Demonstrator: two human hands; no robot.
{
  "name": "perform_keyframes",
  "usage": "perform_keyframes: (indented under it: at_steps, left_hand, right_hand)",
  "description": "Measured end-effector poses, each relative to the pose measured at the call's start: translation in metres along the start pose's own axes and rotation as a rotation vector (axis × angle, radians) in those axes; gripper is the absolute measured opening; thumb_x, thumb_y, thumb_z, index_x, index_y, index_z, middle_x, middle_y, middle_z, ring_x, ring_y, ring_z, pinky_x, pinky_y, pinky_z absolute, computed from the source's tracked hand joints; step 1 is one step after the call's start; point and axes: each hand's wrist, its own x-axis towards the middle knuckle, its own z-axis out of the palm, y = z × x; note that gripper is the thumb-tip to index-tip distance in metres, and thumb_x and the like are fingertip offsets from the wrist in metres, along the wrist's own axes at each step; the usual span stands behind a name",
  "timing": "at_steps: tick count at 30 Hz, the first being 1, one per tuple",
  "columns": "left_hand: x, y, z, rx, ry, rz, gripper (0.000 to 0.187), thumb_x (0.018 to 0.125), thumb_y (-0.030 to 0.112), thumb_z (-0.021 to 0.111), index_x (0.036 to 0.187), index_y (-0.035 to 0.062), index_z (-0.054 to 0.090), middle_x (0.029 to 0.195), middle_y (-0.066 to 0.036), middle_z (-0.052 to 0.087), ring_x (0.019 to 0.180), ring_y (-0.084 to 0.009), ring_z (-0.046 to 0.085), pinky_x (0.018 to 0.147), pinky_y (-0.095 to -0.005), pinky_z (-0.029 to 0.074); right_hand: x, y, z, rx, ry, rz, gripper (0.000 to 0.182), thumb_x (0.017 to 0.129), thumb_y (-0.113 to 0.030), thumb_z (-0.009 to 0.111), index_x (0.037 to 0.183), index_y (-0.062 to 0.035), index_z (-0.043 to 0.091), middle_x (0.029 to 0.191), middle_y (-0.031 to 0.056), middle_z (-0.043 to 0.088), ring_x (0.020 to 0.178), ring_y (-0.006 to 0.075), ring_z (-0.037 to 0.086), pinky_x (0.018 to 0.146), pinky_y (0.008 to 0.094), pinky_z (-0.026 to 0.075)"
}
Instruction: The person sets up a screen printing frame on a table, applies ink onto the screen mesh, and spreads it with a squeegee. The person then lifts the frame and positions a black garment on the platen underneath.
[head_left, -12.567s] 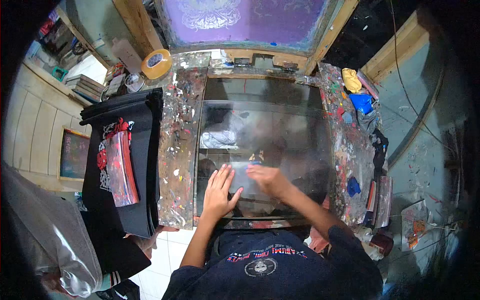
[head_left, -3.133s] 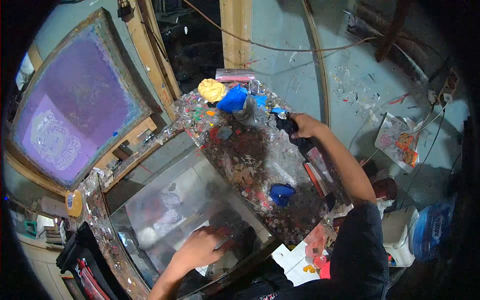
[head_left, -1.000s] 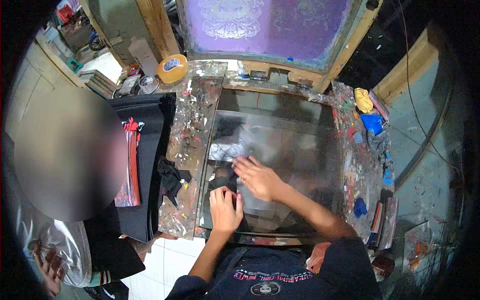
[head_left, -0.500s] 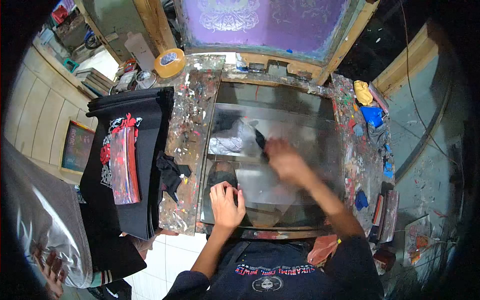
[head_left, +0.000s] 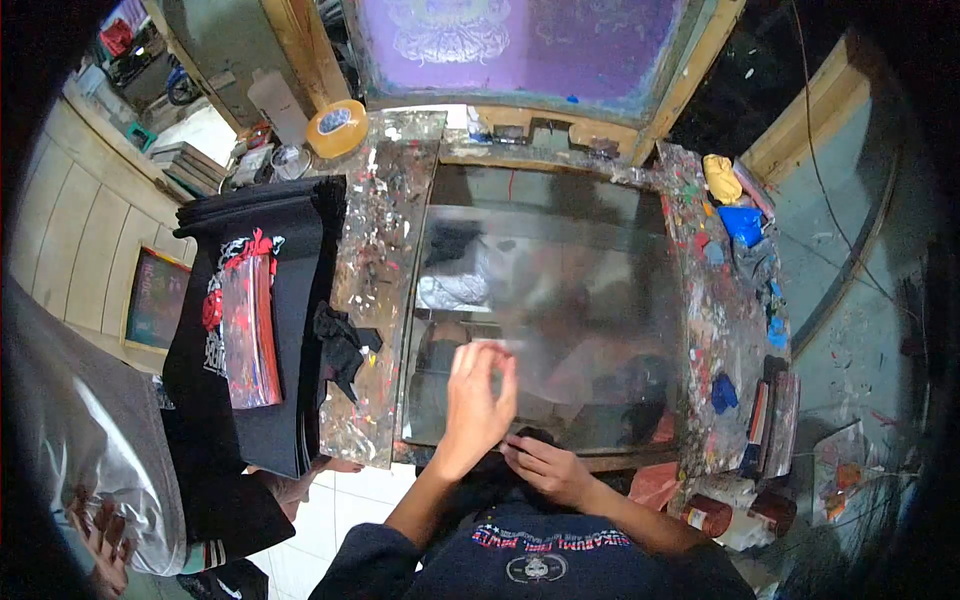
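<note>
A shiny glass-like sheet (head_left: 590,300) lies on the paint-stained bench and reflects what is above it. Above its lower left part, my left hand (head_left: 475,410) is raised, thumb and fingers curled together in a ring. Whatever may be between those fingertips is too small to make out. At the sheet's front edge, close to my body, my right hand (head_left: 550,472) has its fingers closed round a bunched black cloth (head_left: 535,436), most of it hidden. Behind the sheet, a purple printing screen (head_left: 540,65) in a wooden frame stands tilted up.
To the left lies a stack of black printed fabric pieces (head_left: 270,440) with a clear-wrapped bundle (head_left: 250,335) on top. A tape roll (head_left: 336,130) and a black rag (head_left: 345,345) are on the bench. Blue cloth (head_left: 742,228) lies right. Another person's hand (head_left: 105,545) shows lower left.
My right hand has drawn the black cloth back from the middle of the sheet to its front edge. My left hand has lifted and shifted slightly right, its fingers now curled into a ring.
</note>
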Motion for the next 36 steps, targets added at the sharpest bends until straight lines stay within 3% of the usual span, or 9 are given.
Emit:
perform_keyframes:
  at_steps: [3,9,21,26,28,30,31,33,36]
  left_hand:
    - [0.011,0.028,0.011,-0.131,-0.026,0.054,0.01,0.091,0.004,0.07,0.093,-0.0013,0.062,0.105,-0.017,0.066,0.1,-0.0353,0.064,0.088,-0.0425,0.051]
    - [0.02,0.056,0.027,-0.227,-0.026,0.159,0.011,0.091,0.006,0.071,0.091,-0.0008,0.062,0.106,-0.016,0.066,0.1,-0.0351,0.063,0.089,-0.0427,0.05]
    - [0.013,0.074,0.033,-0.277,-0.053,0.178,0.01,0.09,0.005,0.072,0.092,-0.0004,0.063,0.109,-0.016,0.066,0.101,-0.0351,0.064,0.089,-0.042,0.051]
    - [0.014,0.077,0.031,-0.327,-0.069,0.194,0.01,0.091,0.004,0.071,0.094,-0.0008,0.064,0.11,-0.017,0.067,0.101,-0.0348,0.065,0.089,-0.0419,0.051]
    - [0.017,0.077,0.022,-0.313,-0.087,0.186,0.01,0.091,0.003,0.071,0.094,-0.0011,0.063,0.109,-0.017,0.067,0.1,-0.0348,0.065,0.088,-0.042,0.051]
    - [0.018,0.072,0.019,-0.293,-0.077,0.179,0.009,0.091,0.003,0.071,0.093,-0.0012,0.064,0.108,-0.017,0.067,0.099,-0.035,0.065,0.088,-0.0419,0.051]
    - [0.016,0.067,0.019,-0.296,-0.064,0.184,0.009,0.091,0.003,0.071,0.092,-0.001,0.064,0.108,-0.017,0.068,0.098,-0.0349,0.065,0.087,-0.0416,0.051]
    - [0.015,0.066,0.017,-0.282,-0.046,0.168,0.009,0.091,0.004,0.072,0.09,-0.0008,0.064,0.108,-0.017,0.068,0.097,-0.0344,0.065,0.087,-0.0413,0.051]
    - [0.012,0.063,0.013,-0.246,-0.023,0.177,0.01,0.091,0.005,0.072,0.09,-0.001,0.064,0.108,-0.017,0.067,0.098,-0.0341,0.064,0.087,-0.0419,0.051]
  right_hand:
    - [0.011,-0.01,0.018,0.01,0.146,0.182,0.025,0.083,-0.005,0.064,0.105,-0.0007,0.074,0.123,0.0143,0.071,0.125,0.031,0.064,0.114,0.0499,0.047]
    - [0.012,0.039,0.042,0.2,0.246,0.261,0.037,0.086,-0.009,0.062,0.119,0.0063,0.065,0.135,0.0204,0.062,0.132,0.035,0.058,0.12,0.051,0.038]
    - [0.085,0.108,0.053,-0.538,0.345,0.83,0.055,0.093,-0.013,0.055,0.138,0.0175,0.046,0.149,0.0332,0.047,0.141,0.0442,0.047,0.124,0.0524,0.03]
    - [0.208,0.08,0.077,-0.279,0.304,0.656,0.063,0.097,-0.015,0.051,0.146,0.0221,0.038,0.154,0.0385,0.041,0.144,0.0481,0.043,0.126,0.053,0.026]
    - [0.191,0.02,0.088,-0.181,0.184,0.408,0.063,0.096,-0.013,0.048,0.148,0.0221,0.036,0.157,0.0389,0.037,0.15,0.0464,0.036,0.127,0.0535,0.024]
    - [0.152,0.026,0.091,-0.206,0.211,0.507,0.063,0.098,-0.016,0.049,0.15,0.0186,0.038,0.158,0.0374,0.037,0.153,0.0458,0.033,0.127,0.0533,0.024]
    - [0.142,0.049,0.073,-0.831,0.07,0.609,0.061,0.098,-0.015,0.05,0.15,0.0162,0.04,0.158,0.0363,0.037,0.153,0.0456,0.032,0.127,0.0529,0.024]
    - [0.159,0.096,0.057,-1.105,0.021,0.708,0.058,0.097,-0.015,0.051,0.148,0.0135,0.044,0.159,0.0348,0.038,0.152,0.0451,0.033,0.127,0.052,0.024]
    - [0.23,0.165,0.065,-0.077,0.376,0.719,0.054,0.097,-0.014,0.051,0.144,0.0128,0.048,0.158,0.0336,0.04,0.149,0.0441,0.038,0.128,0.0503,0.024]
